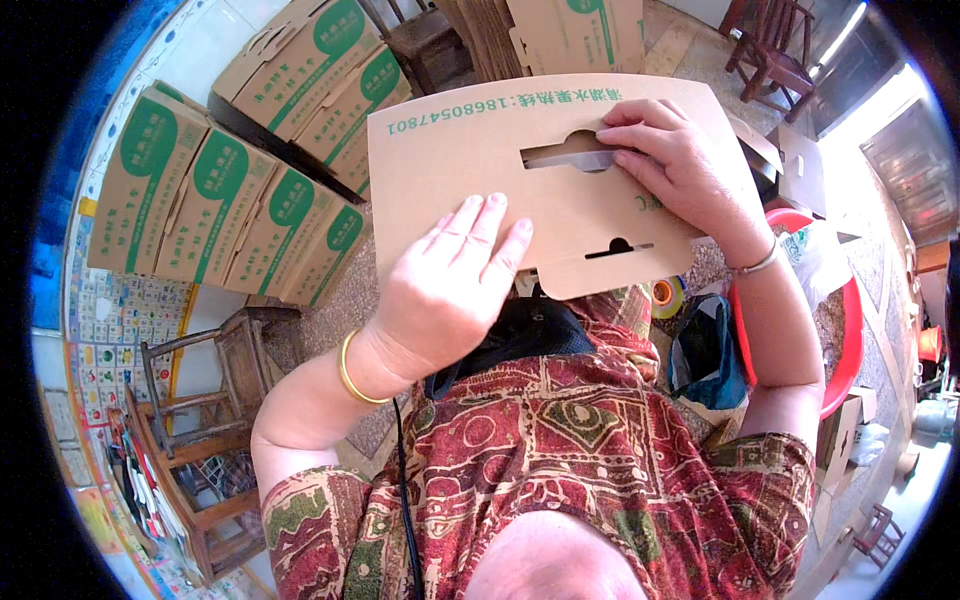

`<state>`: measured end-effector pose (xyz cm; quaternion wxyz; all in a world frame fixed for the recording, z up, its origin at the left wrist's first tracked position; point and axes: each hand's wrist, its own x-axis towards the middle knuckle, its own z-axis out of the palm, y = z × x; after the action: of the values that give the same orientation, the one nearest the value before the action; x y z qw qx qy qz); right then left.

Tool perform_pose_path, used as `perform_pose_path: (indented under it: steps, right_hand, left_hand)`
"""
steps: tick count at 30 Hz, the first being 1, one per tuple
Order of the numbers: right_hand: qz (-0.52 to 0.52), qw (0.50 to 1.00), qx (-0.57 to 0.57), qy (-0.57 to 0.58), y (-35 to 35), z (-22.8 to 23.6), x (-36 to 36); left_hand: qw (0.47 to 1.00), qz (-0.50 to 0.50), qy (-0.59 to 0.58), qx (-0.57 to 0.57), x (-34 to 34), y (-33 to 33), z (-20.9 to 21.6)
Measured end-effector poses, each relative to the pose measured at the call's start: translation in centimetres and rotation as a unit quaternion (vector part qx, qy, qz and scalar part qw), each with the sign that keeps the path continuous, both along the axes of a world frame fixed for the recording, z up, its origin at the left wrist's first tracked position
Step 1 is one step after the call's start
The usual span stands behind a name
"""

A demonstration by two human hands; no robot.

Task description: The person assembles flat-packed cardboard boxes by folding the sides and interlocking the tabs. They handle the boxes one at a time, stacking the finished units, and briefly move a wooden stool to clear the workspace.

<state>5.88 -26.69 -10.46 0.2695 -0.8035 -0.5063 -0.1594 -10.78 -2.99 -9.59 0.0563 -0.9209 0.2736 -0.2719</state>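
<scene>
A brown cardboard box [450,140] with green print is in front of me, its top panel facing up. A handle slot [555,155] is cut in it, and something pale and translucent shows inside. A tongue-shaped flap [610,275] with a smaller cut-out hangs over the near edge. My left hand [450,275] lies on the panel's near left part, fingers stretched out over the board. At the right end of the handle slot, my right hand [675,160] has curled fingers and thumb gripping the board by the cut-out.
Several finished cartons [225,185] with green print stand at the left, more at the far side [580,35]. Wooden chairs [235,365] are at the left and far right. A red basin [850,335] with a plastic bag, a blue bag [708,350] and a tape roll [664,296] lie at the right.
</scene>
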Motion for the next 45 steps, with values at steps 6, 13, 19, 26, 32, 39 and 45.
perform_pose_path:
  steps: [6,13,19,26,32,39,45]
  right_hand:
    - [-0.015,0.997,-0.006,-0.073,0.0,-1.1,-0.6]
    - [-0.015,0.996,-0.052,-0.066,0.6,0.1,-1.2]
    - [-0.007,0.986,-0.149,-0.071,2.5,1.4,-2.0]
    - [-0.001,0.95,-0.308,0.049,2.6,3.3,-1.5]
    - [0.0,0.933,-0.359,0.013,3.4,3.9,-0.6]
    - [0.026,0.922,-0.285,0.263,3.2,6.0,2.0]
    - [0.031,0.937,-0.292,0.19,2.9,4.9,0.7]
  left_hand:
    - [0.999,-0.013,0.002,-0.039,-0.4,-0.4,-2.3]
    - [0.995,-0.025,0.024,-0.091,-0.3,-0.1,-3.4]
    - [0.989,-0.037,0.059,-0.127,-0.1,-0.1,-3.4]
    - [0.987,-0.047,0.089,-0.125,-0.1,-0.2,-3.2]
    - [0.986,-0.074,0.096,-0.112,0.4,-0.3,-3.4]
    - [0.986,-0.075,0.108,-0.101,0.3,-0.3,-3.6]
    - [0.982,-0.053,0.112,-0.143,0.9,-1.0,-3.3]
